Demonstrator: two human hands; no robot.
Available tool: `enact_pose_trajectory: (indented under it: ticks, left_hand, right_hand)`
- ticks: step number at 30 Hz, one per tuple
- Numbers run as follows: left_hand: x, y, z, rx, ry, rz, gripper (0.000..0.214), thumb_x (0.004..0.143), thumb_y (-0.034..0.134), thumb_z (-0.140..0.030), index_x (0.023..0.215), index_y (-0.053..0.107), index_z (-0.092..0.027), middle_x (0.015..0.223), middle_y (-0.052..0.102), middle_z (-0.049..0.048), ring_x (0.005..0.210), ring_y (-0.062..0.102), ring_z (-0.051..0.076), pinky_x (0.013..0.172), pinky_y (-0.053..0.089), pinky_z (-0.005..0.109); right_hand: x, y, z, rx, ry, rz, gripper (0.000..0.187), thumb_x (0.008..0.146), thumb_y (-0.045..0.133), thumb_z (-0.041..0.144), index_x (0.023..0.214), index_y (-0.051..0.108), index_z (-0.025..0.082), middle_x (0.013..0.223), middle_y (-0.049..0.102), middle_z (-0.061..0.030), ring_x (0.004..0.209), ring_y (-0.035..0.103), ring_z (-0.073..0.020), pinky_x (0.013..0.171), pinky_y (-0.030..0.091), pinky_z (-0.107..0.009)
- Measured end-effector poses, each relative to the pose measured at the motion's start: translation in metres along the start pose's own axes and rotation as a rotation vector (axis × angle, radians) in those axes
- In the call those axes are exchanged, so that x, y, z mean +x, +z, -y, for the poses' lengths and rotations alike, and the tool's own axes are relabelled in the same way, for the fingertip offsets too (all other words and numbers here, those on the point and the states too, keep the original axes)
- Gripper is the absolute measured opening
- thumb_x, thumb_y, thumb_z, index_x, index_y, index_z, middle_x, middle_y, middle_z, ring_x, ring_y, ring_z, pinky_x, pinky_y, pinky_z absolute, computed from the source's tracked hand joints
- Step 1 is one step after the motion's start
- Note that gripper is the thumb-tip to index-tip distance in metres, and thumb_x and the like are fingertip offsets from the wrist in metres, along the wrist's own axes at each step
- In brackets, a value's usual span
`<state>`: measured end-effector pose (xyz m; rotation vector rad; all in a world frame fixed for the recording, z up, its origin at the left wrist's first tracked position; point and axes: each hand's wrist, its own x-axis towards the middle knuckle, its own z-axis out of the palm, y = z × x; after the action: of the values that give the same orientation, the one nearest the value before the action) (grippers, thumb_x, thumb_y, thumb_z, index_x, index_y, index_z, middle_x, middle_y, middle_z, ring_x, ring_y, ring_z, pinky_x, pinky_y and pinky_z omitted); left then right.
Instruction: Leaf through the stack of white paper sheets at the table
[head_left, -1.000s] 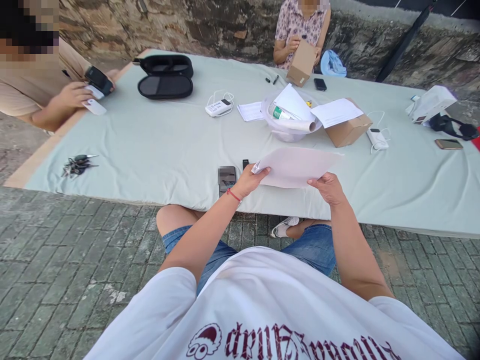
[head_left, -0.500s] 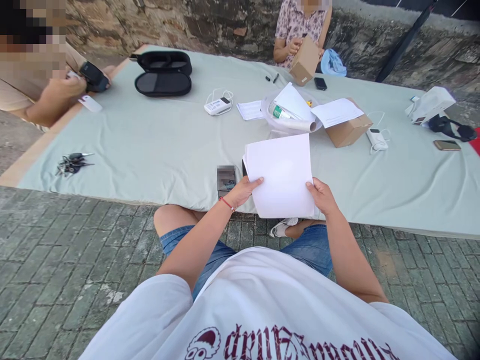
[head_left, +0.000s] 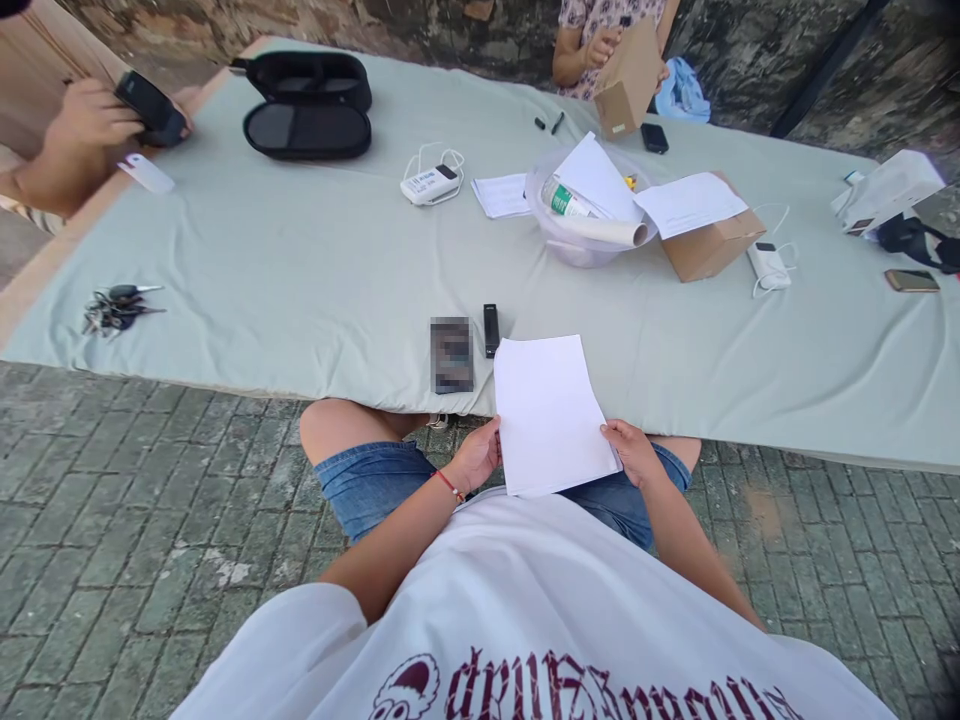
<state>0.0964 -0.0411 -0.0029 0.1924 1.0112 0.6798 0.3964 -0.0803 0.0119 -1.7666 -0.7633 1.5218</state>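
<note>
Green tablecloth (head_left: 315,250) fronts a stone wall (head_left: 450,35); left fingers (head_left: 492,430) and right fingers (head_left: 615,433) hold paper (head_left: 550,415).

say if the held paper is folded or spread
Spread: the white paper shows its broad face, without visible fold, between left hand and right hand.

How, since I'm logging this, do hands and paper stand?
Left hand and right hand holding paper by opposite edges. No object on it. Small black object near its far left corner.

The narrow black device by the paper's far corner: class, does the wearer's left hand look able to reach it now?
Probably yes: the narrow black device lies uncovered, close by, but the left hand holds the paper and would first have to let go.
</note>
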Motion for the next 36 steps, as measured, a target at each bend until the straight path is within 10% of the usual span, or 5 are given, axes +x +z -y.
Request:
enact_pose_trajectory:
  ticks: [12,36]
  left_hand:
    - [0.007,0.016,0.001,0.177,0.2,-0.117,0.04,0.058,0.088,-0.044,0.073,0.066,-0.014,0.074,0.071,0.0047,0.066,0.063,0.016,0.065,0.051,0.029]
    - [0.008,0.037,0.003,0.426,0.205,-0.147,0.029,0.078,0.067,-0.044,0.075,0.051,-0.02,0.068,0.059,-0.0025,0.062,0.054,0.012,0.058,0.043,0.024]
  right_hand:
    - [-0.017,-0.01,-0.015,0.053,0.037,0.017,0.037,0.071,0.078,0.052,0.089,0.066,0.021,0.088,0.074,-0.0035,0.074,0.067,-0.0205,0.063,0.051,-0.03]
    - [-0.021,-0.06,-0.005,-0.584,-0.188,-0.112,0.031,0.081,0.06,0.05,0.097,0.074,0.027,0.095,0.075,-0.0047,0.089,0.067,-0.0313,0.084,0.05,-0.045]
